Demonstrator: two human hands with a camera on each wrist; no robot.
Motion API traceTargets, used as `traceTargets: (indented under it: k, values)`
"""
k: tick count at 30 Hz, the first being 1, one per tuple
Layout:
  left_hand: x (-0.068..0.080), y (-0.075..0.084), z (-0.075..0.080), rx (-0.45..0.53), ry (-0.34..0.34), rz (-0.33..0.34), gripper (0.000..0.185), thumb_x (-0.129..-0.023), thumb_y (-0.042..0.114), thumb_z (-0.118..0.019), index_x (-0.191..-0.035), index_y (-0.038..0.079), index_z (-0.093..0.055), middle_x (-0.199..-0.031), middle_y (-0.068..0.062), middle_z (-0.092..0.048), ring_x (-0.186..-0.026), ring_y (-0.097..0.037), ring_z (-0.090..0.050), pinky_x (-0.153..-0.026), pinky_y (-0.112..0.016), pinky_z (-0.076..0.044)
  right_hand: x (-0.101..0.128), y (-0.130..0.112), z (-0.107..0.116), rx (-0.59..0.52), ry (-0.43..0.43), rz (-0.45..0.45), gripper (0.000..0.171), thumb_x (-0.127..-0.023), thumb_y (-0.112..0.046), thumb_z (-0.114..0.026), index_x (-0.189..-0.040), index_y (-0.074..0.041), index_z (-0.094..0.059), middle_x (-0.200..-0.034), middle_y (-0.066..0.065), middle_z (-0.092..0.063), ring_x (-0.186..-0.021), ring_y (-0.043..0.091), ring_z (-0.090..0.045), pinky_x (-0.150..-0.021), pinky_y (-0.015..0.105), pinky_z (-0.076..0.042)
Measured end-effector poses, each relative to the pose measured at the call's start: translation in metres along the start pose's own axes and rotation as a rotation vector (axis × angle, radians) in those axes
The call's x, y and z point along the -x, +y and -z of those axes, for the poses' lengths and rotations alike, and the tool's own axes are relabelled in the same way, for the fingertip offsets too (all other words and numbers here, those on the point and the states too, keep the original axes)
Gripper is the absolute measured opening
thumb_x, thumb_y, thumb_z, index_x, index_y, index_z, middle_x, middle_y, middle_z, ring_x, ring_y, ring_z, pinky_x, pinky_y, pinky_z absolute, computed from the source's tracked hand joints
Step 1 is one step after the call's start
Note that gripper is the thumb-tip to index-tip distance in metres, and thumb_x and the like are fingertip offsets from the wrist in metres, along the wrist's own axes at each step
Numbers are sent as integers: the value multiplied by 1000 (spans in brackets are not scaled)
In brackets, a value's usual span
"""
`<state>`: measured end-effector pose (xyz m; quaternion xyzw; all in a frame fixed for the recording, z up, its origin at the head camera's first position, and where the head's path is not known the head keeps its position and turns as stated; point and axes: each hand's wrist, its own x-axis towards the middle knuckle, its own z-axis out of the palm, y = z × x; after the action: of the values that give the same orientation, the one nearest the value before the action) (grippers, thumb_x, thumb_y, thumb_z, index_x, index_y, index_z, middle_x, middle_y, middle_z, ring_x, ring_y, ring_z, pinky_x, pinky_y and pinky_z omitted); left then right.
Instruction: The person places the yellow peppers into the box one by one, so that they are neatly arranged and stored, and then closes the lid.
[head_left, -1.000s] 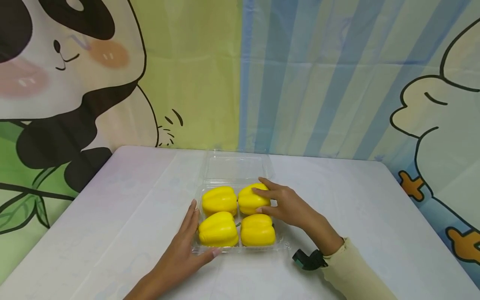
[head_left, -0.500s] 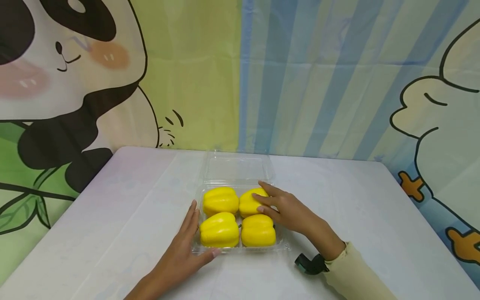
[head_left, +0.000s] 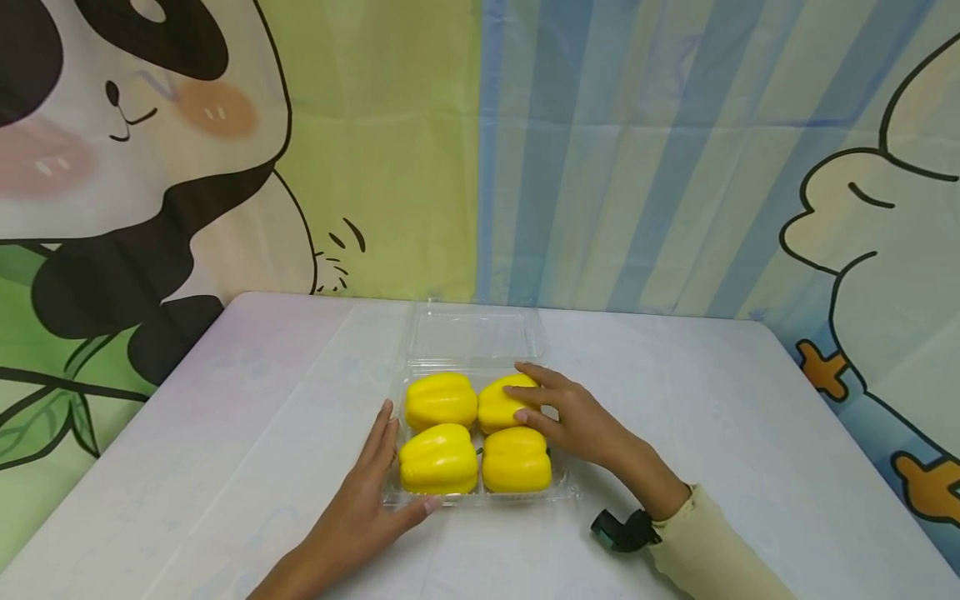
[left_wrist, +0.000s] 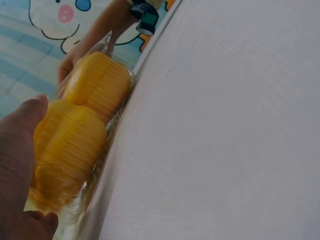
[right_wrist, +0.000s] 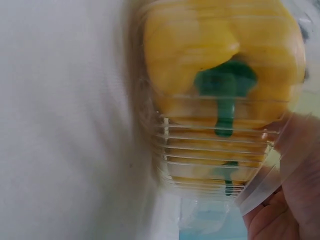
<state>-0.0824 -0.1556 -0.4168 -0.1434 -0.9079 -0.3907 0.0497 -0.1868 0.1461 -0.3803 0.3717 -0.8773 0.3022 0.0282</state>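
A clear plastic clamshell box (head_left: 558, 493) holds several yellow bell peppers in two rows. My left hand (head_left: 356, 500) lies at the near left corner, its straight fingers along the left wall and its thumb along the front. The left wrist view has its thumb (left_wrist: 31, 112) beside one pepper (left_wrist: 70, 145). With thumb and fingers spread around its right end, my right hand (head_left: 581, 417) holds the back right bell pepper (head_left: 495, 407), covering part of it. Green stems (right_wrist: 225, 95) show through the ribbed wall in the right wrist view.
The box's transparent lid (head_left: 476, 333) is folded back behind it. All stands on a white-covered table (head_left: 262, 417), with a printed cloth (head_left: 637, 150) hanging along its far edge. A dark camera (head_left: 622, 532) is strapped to the right wrist.
The back right pepper sits slightly lower and further right than a second ago. My right hand has shifted slightly down with it. The left hand has stayed in place.
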Motion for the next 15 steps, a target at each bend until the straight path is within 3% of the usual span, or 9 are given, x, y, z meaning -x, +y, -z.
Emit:
traceTargets:
  k: [9, 15]
  values:
    - [0, -1, 0, 15, -2, 5, 111, -80, 60, -70, -154, -2, -15, -163, -1, 5, -145, -29, -14, -109, -49, -26, -6, -2, 12, -94, -21, -12, 44, -96, -28, -63, -135, -8, -59, -147, 10, -44, -135, 29, -41, -101, 49, -42]
    - [0, -1, 0, 12, -4, 3, 111, -80, 58, -72, -153, -3, -15, -163, -1, 5, -145, -28, -14, -109, -48, -26, -8, 4, 15, -110, 56, -12, 38, -97, -20, -62, -132, -5, -60, -139, 10, -54, -131, 26, -46, -105, 49, -38]
